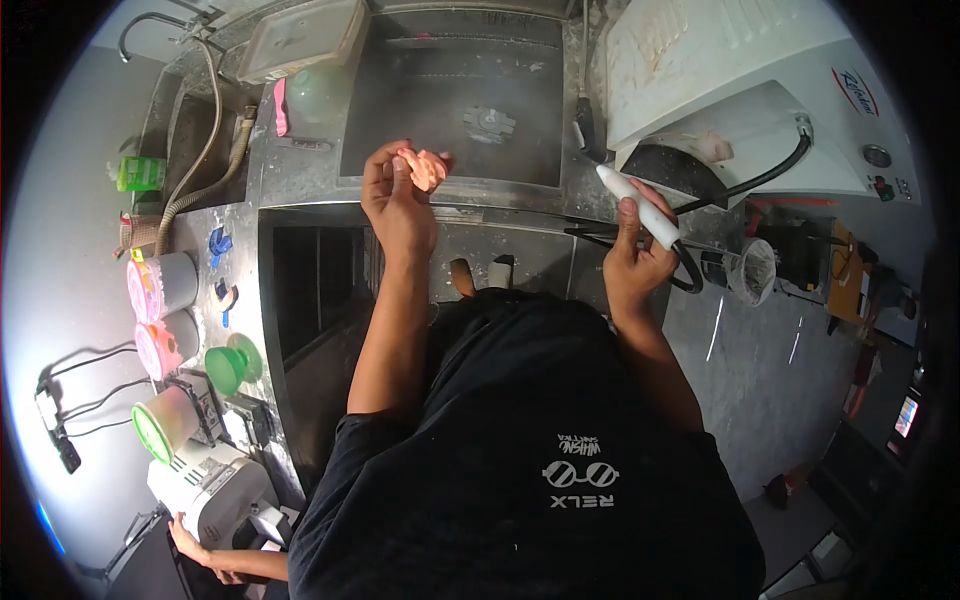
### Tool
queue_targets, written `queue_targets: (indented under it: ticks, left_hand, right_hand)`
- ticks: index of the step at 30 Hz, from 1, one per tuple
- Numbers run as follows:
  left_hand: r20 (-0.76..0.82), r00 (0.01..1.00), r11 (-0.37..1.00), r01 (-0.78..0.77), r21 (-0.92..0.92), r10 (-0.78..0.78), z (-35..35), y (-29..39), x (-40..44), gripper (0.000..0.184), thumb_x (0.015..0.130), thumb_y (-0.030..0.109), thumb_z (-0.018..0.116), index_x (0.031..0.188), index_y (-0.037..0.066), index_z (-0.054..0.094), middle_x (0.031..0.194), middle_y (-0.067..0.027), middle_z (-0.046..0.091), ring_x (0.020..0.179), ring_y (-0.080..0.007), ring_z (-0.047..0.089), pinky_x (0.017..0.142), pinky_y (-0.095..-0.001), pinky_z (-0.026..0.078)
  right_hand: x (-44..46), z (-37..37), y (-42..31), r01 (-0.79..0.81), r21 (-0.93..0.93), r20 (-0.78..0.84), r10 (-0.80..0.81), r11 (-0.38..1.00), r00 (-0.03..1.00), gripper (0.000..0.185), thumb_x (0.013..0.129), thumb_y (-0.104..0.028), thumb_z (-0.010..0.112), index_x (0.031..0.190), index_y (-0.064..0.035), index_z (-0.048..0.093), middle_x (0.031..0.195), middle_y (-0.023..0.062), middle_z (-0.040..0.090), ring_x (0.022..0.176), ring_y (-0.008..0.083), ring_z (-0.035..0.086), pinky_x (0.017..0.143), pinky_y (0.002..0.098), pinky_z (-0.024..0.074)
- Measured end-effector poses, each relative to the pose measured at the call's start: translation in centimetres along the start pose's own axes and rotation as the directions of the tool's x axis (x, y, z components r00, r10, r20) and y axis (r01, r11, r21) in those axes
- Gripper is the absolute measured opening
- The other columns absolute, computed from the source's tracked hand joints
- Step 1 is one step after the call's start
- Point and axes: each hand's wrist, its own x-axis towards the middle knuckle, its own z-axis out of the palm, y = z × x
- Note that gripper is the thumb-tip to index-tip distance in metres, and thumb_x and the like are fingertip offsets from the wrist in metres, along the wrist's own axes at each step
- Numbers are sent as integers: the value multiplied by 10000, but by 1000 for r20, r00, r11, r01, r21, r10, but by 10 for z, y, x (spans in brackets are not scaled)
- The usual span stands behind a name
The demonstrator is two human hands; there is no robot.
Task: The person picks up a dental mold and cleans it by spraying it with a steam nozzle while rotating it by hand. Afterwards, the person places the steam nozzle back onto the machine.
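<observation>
My left hand (397, 205) is raised over the near edge of the metal basin (400, 95), its fingers closed on a small pink denture-like piece (428, 170). The piece has an uneven, ridged surface, and its far side is out of sight. To the right, my right hand (642, 245) wraps round a white pen-shaped handpiece (637, 205). Its pale tapered end points up and left, away from the pink piece. A black cable (690, 272) curves from the handpiece's rear end. The two hands are well apart.
A dusty drain cover (489, 124) lies in the basin. Left are a pink-handled tool (280, 108), several lidded tubs, and a green bowl (228, 370). A white machine (740, 70) stands right, a bin (752, 272) below it. Another person's hand (190, 542) touches a white device (210, 490).
</observation>
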Motion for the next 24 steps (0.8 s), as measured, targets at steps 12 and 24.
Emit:
queue_targets:
  ticks: [12,24]
  left_hand:
    - [-31,958,953,281,-109,-286,-11,4,-9,274,1055,112,452,1290,-6,530,1112,-177,634,1030,-313,680,844,-426,620]
    - [80,973,976,212,37,-215,2,6,-14,631,919,-108,610,1480,-14,336,1213,-222,632,1137,-305,656,1023,-420,530]
  right_hand:
    - [-2,4,-1,1,-20,2,-1,1000,1000,227,949,-135,708,1075,50,672,1060,158,717,976,272,699,874,350,541]
    - [8,11,-23,-19,75,74,13,997,997,268,1006,-87,606,1160,132,579,1188,220,648,986,246,690,791,296,616]
